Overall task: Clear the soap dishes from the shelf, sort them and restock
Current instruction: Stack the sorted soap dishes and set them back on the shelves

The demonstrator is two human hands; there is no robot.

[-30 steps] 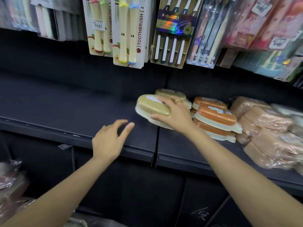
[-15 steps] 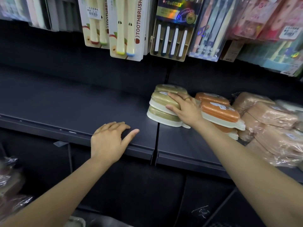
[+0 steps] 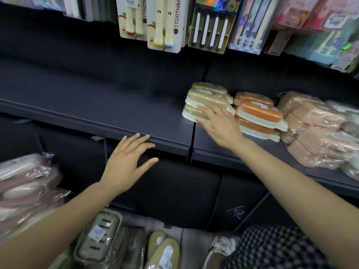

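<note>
The right hand [image 3: 221, 126] lies with straight, relaxed fingers [image 3: 203, 109] against the front of the stack of green soap dishes [image 3: 206, 99], which sits on the dark shelf [image 3: 97, 105] just at the seam between two shelf panels; the fingers press flat and curl round nothing (a ring shows on one of them). Just beside that stack, touching or nearly so, stands a stack of orange soap dishes [image 3: 260, 117], and further right a heap of pink soap dishes [image 3: 314, 131] in crinkled clear wrap crowds the shelf up to the picture's edge. The left hand [image 3: 126, 164] hangs open with spread fingers at the shelf's front lip, fingertips over the edge, well apart from the green stack and holding nothing. Above the shelf hang toothbrush packs [image 3: 165, 22], their lower ends reaching down over the back wall but not as far as the dishes. Down at the lower left lies a blurred pile of wrapped pinkish dishes [image 3: 25, 183], and on the floor below are more green dishes [image 3: 97, 235] in wrap. A checked garment [image 3: 275, 247] and a white shoe [image 3: 221, 247] show at the bottom right, beneath the right forearm.
</note>
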